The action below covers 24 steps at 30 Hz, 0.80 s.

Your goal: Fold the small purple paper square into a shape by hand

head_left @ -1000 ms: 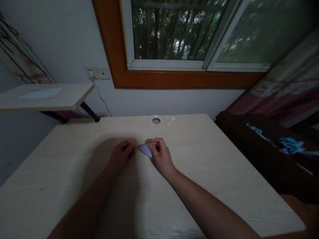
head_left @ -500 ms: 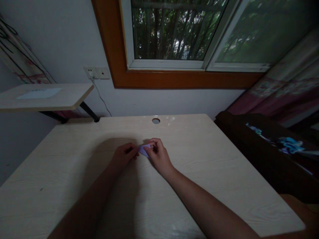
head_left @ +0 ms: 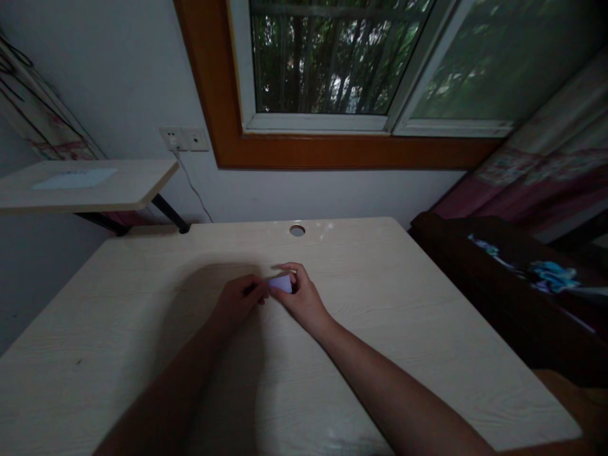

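Note:
A small piece of folded purple paper [head_left: 282, 283] is held between my two hands, over the middle of the pale wood-grain desk [head_left: 389, 297]. My left hand [head_left: 241, 296] pinches its left end between thumb and fingers. At its right side, my right hand [head_left: 304, 296] grips the paper with the thumb along the lower edge, while the index finger reaches out above it. Parts of the paper are hidden behind the fingers.
A raised shelf [head_left: 156, 180] with a white sheet [head_left: 75, 179] stands at the back left on dark legs. Near the desk's rear edge is a round cable hole [head_left: 297, 231]. A white cord [head_left: 192, 185] hangs from the wall socket [head_left: 184, 139]. Dark furniture [head_left: 475, 272] flanks the right side.
The paper has turned, now showing a more rectangular face instead of a pointed one. My right thumb has slid left towards my left fingertips, and my right index finger has stretched out.

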{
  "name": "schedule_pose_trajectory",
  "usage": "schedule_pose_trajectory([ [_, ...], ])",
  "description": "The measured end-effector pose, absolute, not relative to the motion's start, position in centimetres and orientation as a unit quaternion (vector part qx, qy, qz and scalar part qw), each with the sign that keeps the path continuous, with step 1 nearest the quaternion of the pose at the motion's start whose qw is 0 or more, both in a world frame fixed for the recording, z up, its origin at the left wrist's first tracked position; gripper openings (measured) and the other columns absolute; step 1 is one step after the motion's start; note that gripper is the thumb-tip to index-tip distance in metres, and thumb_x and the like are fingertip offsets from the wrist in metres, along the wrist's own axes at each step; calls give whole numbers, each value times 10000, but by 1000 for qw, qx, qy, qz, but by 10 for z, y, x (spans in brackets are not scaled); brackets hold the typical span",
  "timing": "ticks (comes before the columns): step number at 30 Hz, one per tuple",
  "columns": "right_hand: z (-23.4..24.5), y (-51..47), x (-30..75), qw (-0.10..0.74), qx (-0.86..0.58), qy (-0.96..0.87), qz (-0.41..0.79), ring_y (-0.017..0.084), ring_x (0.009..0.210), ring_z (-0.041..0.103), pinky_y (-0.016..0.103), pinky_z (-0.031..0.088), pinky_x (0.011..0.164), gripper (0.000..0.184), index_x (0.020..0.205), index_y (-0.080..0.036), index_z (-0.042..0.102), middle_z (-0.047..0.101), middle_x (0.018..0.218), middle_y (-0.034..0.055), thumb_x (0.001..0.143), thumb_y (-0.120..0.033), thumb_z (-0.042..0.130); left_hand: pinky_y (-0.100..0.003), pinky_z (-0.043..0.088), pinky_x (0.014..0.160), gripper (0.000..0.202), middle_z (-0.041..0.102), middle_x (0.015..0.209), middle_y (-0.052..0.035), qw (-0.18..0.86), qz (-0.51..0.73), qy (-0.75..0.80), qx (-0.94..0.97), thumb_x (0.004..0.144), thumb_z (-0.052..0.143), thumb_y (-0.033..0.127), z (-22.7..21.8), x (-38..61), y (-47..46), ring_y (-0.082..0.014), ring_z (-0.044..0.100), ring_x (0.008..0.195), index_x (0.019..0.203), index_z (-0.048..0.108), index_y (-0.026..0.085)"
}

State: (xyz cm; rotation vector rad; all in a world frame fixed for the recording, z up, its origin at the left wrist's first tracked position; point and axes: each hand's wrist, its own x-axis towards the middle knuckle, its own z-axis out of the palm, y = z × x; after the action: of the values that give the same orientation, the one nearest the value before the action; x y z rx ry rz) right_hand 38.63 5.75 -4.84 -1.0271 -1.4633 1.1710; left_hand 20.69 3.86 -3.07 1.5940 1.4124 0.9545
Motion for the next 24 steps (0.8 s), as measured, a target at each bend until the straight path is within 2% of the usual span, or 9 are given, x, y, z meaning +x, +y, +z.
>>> schedule_pose_trajectory([
  [10, -53, 58, 387, 478, -407, -597, 499, 151, 639, 594, 255, 446, 583, 474, 1170, -269, 507, 647, 761, -45, 746, -253, 719, -240, 448, 621, 269, 666, 681, -23, 374, 378, 561, 635, 843, 592, 423, -25, 209, 37, -154, 610, 640, 783, 662, 170],
  [24, -45, 57, 388, 462, -408, -607, 502, 158, 627, 589, 257, 449, 569, 483, 1167, -264, 522, 641, 744, -35, 738, -298, 741, -222, 394, 570, 265, 606, 626, 0, 370, 367, 556, 647, 855, 576, 389, -26, 208, 37, -129, 543, 590, 726, 631, 164],
])
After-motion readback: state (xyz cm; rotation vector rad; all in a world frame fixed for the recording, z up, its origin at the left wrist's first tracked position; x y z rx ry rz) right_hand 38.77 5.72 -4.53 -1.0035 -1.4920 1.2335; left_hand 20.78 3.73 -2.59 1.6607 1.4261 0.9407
